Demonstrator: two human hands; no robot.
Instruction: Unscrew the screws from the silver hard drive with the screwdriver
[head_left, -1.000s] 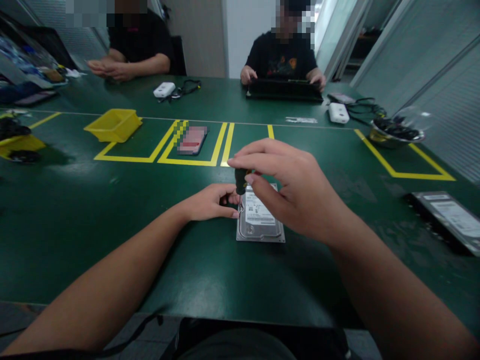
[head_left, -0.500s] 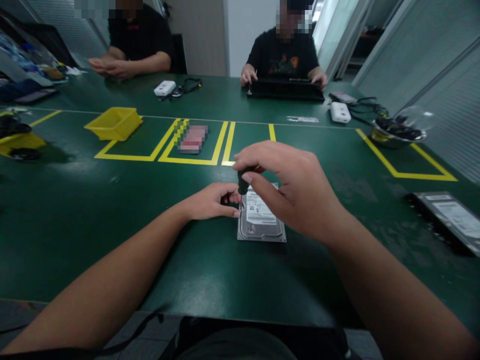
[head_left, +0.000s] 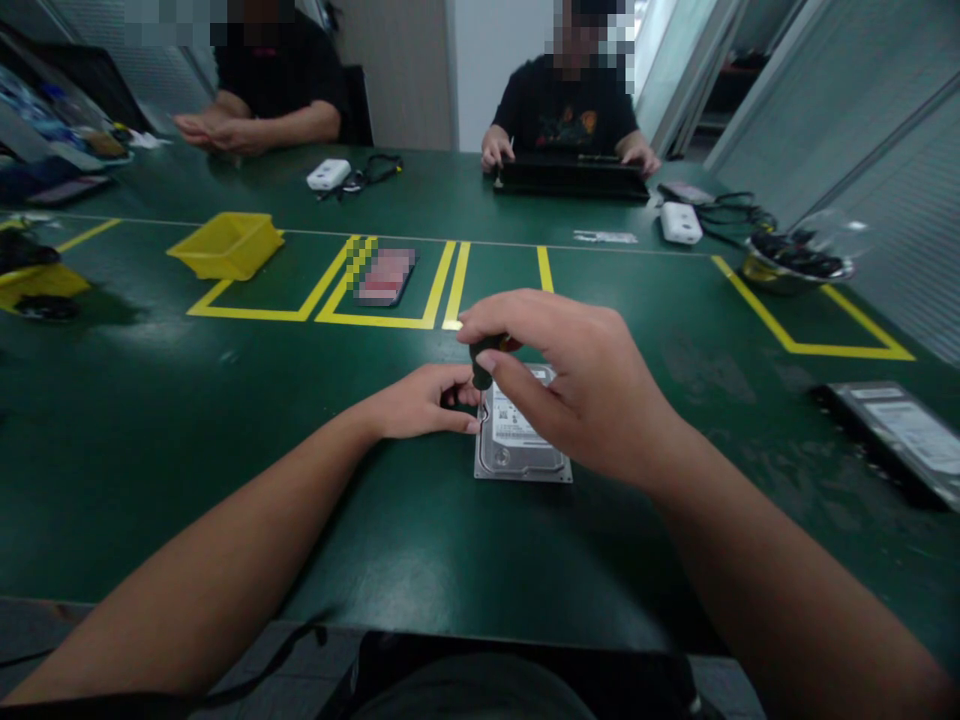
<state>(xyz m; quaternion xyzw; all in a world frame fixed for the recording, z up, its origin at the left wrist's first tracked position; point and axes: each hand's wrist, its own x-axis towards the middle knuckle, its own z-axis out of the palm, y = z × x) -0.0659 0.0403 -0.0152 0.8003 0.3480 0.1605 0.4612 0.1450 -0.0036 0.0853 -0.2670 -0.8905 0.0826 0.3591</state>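
A silver hard drive (head_left: 525, 462) with a white label lies flat on the green table in front of me. At its left edge my left hand (head_left: 431, 402) has its thumb pressed to the side and its fingers curled close by. My right hand (head_left: 566, 375) is above the drive, closed around the dark handle of a screwdriver (head_left: 481, 376). The screwdriver stands nearly upright over the drive's left edge. Its tip is too small to make out, and my right hand hides the drive's upper right part.
A second hard drive (head_left: 904, 430) lies to the right. Farther back are a yellow bin (head_left: 229, 247), a phone (head_left: 386, 277), a metal bowl (head_left: 787, 280) of dark parts and white boxes with cables. Two people sit across the table, one holding a black panel (head_left: 574, 180).
My right hand and the screwdriver handle have shifted slightly left and down, with the handle turned a little. My left hand and the hard drive stay in place.
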